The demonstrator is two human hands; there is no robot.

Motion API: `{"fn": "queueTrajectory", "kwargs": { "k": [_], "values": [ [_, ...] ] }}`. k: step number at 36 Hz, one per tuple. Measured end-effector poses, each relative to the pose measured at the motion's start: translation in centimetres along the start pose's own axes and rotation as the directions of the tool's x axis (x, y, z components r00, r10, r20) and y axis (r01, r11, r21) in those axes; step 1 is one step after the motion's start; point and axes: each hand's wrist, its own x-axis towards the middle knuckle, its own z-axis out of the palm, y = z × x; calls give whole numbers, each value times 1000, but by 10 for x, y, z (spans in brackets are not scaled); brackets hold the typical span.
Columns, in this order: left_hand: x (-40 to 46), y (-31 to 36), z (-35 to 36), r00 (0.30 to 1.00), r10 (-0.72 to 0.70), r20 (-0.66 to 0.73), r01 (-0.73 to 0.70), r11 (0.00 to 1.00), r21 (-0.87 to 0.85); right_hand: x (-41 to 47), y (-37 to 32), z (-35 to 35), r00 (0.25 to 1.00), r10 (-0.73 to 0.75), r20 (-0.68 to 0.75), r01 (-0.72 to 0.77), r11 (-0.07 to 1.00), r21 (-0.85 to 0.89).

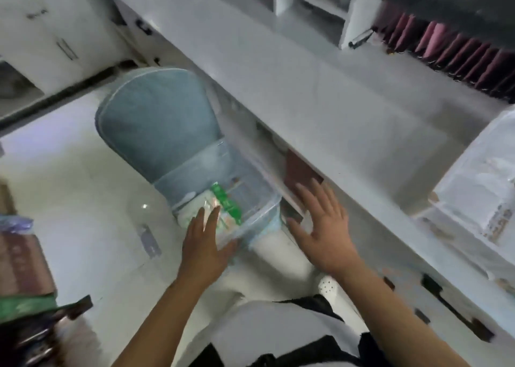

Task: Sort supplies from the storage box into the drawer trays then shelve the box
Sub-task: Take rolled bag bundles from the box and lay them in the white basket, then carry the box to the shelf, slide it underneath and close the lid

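At the far left edge, blurred brown and green packets (25,283) lie near the view's bottom corner. Right of them, across the white floor (83,199), a blue chair (158,126) stands with its seat tucked toward the counter. A clear box (250,199) rests on that seat, holding a green packet (225,202) and some white supplies. The left hand (204,244) lies against the box's near left edge, fingers straight and close together, gripping nothing. Just right of the box, the right hand (323,227) hovers with fingers spread wide, empty. The white counter (306,87) runs diagonally beyond, with dark red folders (459,51) at the far right.
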Motion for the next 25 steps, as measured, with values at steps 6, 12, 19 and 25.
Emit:
{"fn": "queueTrajectory", "kwargs": {
  "k": [6,12,19,25],
  "values": [
    [-49,-130,10,938,-321,132,334,939,-85,-23,3,102,886,212,413,-150,973,-178],
    [-56,-193,18,834,-499,234,550,787,-280,-21,-5,128,843,246,479,-139,959,-249],
    [-17,-238,18,720,-624,304,692,614,-379,28,6,151,763,362,535,-116,892,-438],
    [27,-257,14,647,-674,358,753,490,-438,121,10,186,740,348,576,-66,889,-453]
  ]
}}
